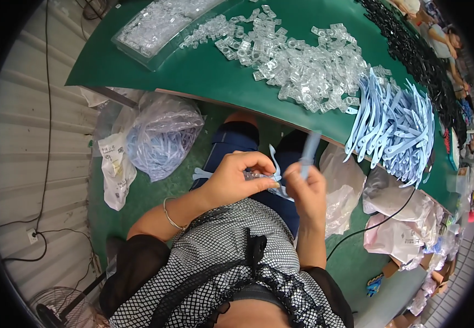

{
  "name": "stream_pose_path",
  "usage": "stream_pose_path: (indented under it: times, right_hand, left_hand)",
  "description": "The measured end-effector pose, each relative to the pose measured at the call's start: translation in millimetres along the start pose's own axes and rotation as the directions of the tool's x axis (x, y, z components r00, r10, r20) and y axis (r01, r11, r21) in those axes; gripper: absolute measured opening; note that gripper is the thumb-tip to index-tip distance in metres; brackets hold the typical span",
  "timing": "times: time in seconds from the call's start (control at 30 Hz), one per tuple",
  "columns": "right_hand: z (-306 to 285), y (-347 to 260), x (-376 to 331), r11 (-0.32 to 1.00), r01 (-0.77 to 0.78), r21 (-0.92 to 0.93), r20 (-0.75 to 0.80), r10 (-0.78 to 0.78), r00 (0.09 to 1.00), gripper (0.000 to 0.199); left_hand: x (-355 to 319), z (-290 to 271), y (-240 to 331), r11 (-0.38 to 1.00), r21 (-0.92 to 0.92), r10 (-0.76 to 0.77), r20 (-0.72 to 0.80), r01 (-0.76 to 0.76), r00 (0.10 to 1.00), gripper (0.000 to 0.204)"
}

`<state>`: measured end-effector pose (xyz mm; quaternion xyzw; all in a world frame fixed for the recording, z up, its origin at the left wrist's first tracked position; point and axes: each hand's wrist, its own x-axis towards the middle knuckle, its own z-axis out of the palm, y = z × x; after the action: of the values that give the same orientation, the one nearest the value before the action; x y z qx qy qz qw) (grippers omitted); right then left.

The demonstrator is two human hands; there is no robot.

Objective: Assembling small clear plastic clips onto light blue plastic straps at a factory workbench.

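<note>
Over my lap, my left hand point(234, 176) is closed on small clear plastic pieces point(255, 176). A light blue plastic strap point(274, 159) sticks up at its fingertips, and another blue end point(202, 174) shows beyond its wrist side. Close beside it, my right hand point(307, 191) pinches a light blue strap point(311, 148) that points up and is blurred by motion. Whether the straps are joined to the clear pieces cannot be seen. On the green table point(209, 76) lie a heap of clear plastic pieces point(316, 71) and a pile of blue straps point(398, 128) at the right edge.
A clear tray point(163, 30) of clear parts sits at the table's far left. Black parts point(417, 57) are heaped at the far right. Plastic bags, one with blue pieces point(160, 145), stand under the table. A black cable point(371, 225) hangs at right. People are beyond.
</note>
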<state>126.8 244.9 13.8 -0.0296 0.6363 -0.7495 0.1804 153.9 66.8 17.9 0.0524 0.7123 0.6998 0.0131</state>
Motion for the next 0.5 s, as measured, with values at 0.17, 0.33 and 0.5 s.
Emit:
stream_pose_path:
  times: [0.17,0.33,0.5]
  right_hand:
    - [-2,4,0,0.985,-0.125,-0.119,0.244,0.151,0.958,0.019]
    - [1,8,-3,0.967,-0.227,0.119,0.292,0.184,0.938,0.021]
    - [11,15,-12,0.836,-0.271,0.477,0.349,0.103,0.931,0.021]
  left_hand:
    - [1,-4,13,0.912,0.41,-0.027,0.141,-0.034,0.99,0.02]
    - [-3,-1,0,0.989,0.142,0.007,0.255,-0.045,0.967,0.017]
    - [-8,4,-5,0.918,-0.318,-0.132,0.321,0.237,0.938,0.016]
